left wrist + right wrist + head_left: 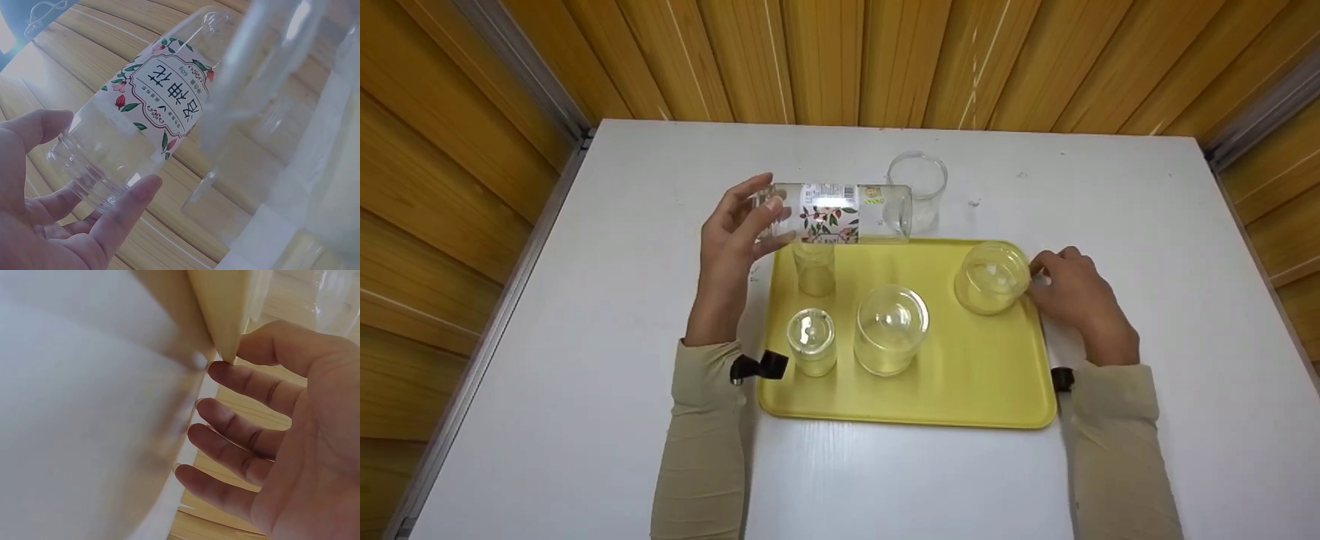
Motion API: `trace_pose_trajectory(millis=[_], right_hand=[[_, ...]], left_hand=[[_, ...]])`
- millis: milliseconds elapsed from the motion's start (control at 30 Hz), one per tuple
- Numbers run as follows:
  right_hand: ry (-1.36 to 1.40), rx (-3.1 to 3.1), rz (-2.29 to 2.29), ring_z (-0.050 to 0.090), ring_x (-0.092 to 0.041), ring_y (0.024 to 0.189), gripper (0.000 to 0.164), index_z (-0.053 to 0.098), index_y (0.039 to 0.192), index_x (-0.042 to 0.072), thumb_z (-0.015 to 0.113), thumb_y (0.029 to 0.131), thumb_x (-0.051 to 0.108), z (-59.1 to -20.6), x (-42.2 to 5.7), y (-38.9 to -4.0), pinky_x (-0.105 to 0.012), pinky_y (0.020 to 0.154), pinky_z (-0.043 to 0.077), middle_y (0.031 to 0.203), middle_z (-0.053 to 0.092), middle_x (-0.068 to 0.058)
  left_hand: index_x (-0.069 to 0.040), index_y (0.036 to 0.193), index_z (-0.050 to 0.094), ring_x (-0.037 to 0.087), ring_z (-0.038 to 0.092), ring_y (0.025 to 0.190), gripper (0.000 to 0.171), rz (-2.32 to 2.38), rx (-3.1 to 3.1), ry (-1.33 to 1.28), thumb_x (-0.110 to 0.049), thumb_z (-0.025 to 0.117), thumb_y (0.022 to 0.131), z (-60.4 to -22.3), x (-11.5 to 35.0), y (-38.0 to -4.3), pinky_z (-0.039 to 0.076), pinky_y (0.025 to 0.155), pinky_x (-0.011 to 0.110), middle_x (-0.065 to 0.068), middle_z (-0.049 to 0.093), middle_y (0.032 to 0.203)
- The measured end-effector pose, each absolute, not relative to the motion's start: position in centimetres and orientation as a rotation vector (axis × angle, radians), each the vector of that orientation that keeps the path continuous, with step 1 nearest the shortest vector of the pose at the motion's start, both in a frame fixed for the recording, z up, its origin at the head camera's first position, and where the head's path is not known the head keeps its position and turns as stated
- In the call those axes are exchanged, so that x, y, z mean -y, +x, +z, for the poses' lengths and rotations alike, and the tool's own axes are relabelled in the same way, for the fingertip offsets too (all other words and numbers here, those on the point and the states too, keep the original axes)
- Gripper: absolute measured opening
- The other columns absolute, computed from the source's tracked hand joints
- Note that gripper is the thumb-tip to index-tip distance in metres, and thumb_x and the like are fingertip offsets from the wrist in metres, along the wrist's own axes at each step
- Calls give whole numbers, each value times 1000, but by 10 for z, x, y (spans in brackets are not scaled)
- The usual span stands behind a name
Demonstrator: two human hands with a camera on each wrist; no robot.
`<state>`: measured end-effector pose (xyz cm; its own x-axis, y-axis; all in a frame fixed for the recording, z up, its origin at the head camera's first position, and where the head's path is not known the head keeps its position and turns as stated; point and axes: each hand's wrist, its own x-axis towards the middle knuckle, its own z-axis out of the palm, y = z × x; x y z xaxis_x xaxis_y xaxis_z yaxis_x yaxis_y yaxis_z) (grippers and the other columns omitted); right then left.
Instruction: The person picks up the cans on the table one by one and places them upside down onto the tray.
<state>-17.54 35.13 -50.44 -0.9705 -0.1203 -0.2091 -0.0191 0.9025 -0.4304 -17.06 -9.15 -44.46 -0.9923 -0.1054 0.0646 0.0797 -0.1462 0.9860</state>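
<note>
My left hand [727,240] grips a clear jar [832,214] near its ringed end, with the thumb on one side and fingers on the other. The jar lies sideways in the air over the back edge of a yellow tray [960,390]. Its floral label with printed characters [163,93] faces the left wrist camera. At the tray's right side, my right hand [1076,292] pinches the tray rim [228,320] between thumb and index finger. The other fingers are spread below it. Near those fingertips stands a short, wide clear jar [992,279] on the tray.
Also on the tray are a wide clear jar [891,334], a small one at front left [812,345] and a narrow one [815,274] partly hidden by the held jar. Another clear jar [924,180] stands on the white table [585,375] behind the tray. Wooden slat walls [825,60] surround the table.
</note>
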Motion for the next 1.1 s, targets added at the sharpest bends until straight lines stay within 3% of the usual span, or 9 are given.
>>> trace_pose_trajectory(millis=[200, 433, 733, 833, 1000, 1100], right_hand=[[-81, -2796, -727, 50, -47, 116, 49, 60, 134, -9, 56, 108, 33, -502, -354, -174, -67, 96, 44, 124, 52, -30], [16, -2750, -822, 49, -52, 128, 55, 51, 144, -11, 51, 107, 30, -495, -354, -171, -69, 106, 40, 140, 50, -35], [-65, -2979, -970, 51, -50, 129, 44, 55, 142, -9, 55, 108, 19, -477, -342, -164, -65, 102, 42, 141, 51, -32], [-77, -3030, -1068, 53, -47, 128, 41, 57, 141, -7, 55, 108, 18, -473, -336, -163, -59, 102, 45, 140, 53, -28], [-148, -3077, -1269, 59, -34, 125, 38, 60, 141, -2, 57, 108, 17, -467, -322, -161, -30, 98, 48, 137, 59, -17], [-194, -3066, -1389, 61, -27, 124, 39, 60, 143, 2, 59, 108, 19, -464, -314, -160, -21, 95, 46, 138, 61, -12]], left_hand=[[-10, 144, 61, 30, 66, 120, 48, -2292, 1973, -11, -29, 71, 101, -444, 84, -171, 61, 89, 43, 18, 64, 137], [-7, 142, 62, 41, 64, 124, 47, -2336, 1962, -69, -26, 71, 100, -443, 76, -170, 62, 86, 42, 18, 65, 136], [-7, 141, 62, 37, 66, 120, 47, -2318, 1959, -77, -27, 70, 100, -441, 73, -167, 62, 86, 43, 12, 68, 131], [-7, 141, 62, 34, 67, 119, 46, -2324, 1958, -72, -27, 70, 99, -440, 72, -166, 62, 87, 43, 11, 69, 131], [-7, 139, 62, 32, 68, 117, 44, -2336, 1931, -73, -25, 70, 99, -438, 70, -164, 62, 86, 43, 12, 69, 130], [-6, 139, 62, 32, 68, 117, 45, -2332, 1926, -85, -25, 70, 99, -438, 69, -163, 62, 85, 43, 13, 69, 130]])
